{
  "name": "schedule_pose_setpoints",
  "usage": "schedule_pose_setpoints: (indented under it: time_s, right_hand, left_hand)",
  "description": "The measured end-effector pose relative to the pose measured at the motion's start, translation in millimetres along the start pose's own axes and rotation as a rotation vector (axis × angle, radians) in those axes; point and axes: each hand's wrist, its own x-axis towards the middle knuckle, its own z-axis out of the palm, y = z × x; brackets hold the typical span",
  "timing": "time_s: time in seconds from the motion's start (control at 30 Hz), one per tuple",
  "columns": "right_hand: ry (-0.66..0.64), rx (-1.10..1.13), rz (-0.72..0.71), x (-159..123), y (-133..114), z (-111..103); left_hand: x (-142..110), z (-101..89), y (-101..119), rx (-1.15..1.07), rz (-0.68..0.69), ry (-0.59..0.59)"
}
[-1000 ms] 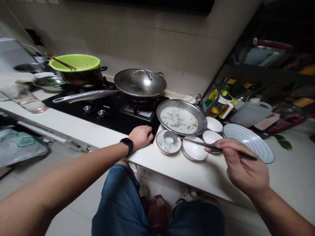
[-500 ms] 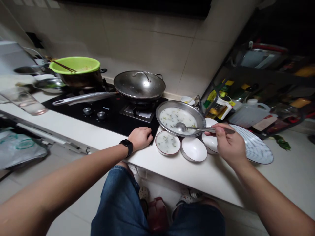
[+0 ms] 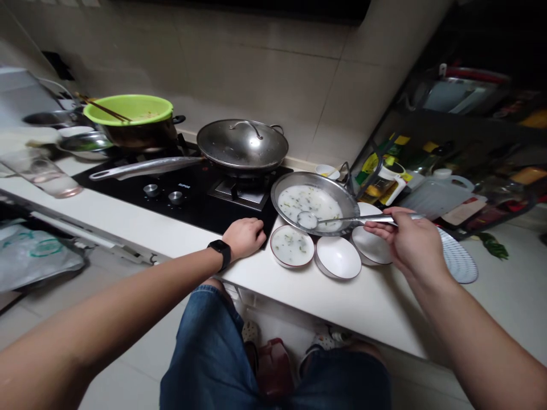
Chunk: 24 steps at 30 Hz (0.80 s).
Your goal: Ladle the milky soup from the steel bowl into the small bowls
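Observation:
My right hand (image 3: 410, 242) is shut around the handle of a steel ladle (image 3: 354, 220), whose bowl sits in milky soup with green flecks near the front rim of a wide steel pan (image 3: 316, 179). Just below the pan is a small white bowl (image 3: 292, 263) holding similar soup. White bowls (image 3: 337, 257) (image 3: 370, 248) stand close by, the farther one partly behind my right hand. My left hand (image 3: 243, 239) rests on the white counter (image 3: 342, 302) by the black cooktop (image 3: 183, 199), holding nothing, with a black watch (image 3: 220, 248) on its wrist.
A lidded wok (image 3: 242, 145) and a pot (image 3: 137, 134) under a green bowl (image 3: 128, 108) stand on the cooktop. A striped plate (image 3: 464, 262) lies right of my hand. Bottles and jugs crowd a shelf (image 3: 448, 122) at right. A glass (image 3: 43, 176) stands at left.
The ladle has left the small bowl and now rests in the pan's soup. My right hand has risen toward the pan. My left hand has stayed in place.

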Motion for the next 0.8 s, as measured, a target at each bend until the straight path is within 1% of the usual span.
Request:
schedule_pose_setpoints:
  time_s: [0.2, 0.33, 0.5, 0.6, 0.67, 0.7, 0.77, 0.8]
  right_hand:
    - [-0.066, 0.014, -0.062, -11, -13, -5]
    - [-0.134, 0.015, -0.079, -19, -16, -9]
    - [-0.223, -0.038, -0.125, -34, -6, -18]
    - [-0.314, -0.118, -0.199, -46, 5, -25]
    - [-0.372, -0.201, -0.315, -55, 8, -32]
    - [-0.397, -0.256, -0.420, -60, 8, -36]
    - [-0.475, -0.377, -0.710, -68, 5, -47]
    - [-0.541, -0.436, -0.859, -71, 1, -53]
  left_hand:
    - [0, 0.8, 0, -0.009, 0.004, 0.005]
    - [0, 1.2, 0, -0.010, 0.000, 0.005]
    - [1, 1.9, 0, -0.001, -0.002, 0.006]
    - [0, 2.2, -1, -0.006, 0.001, 0.011]
    - [0, 2.1, -1, -0.009, 0.002, 0.012]
    - [0, 2.0, -1, -0.010, 0.002, 0.010]
    - [0, 1.9, -1, -0.011, -0.001, 0.004]
    - [0, 1.9, -1, -0.011, -0.001, 0.001]
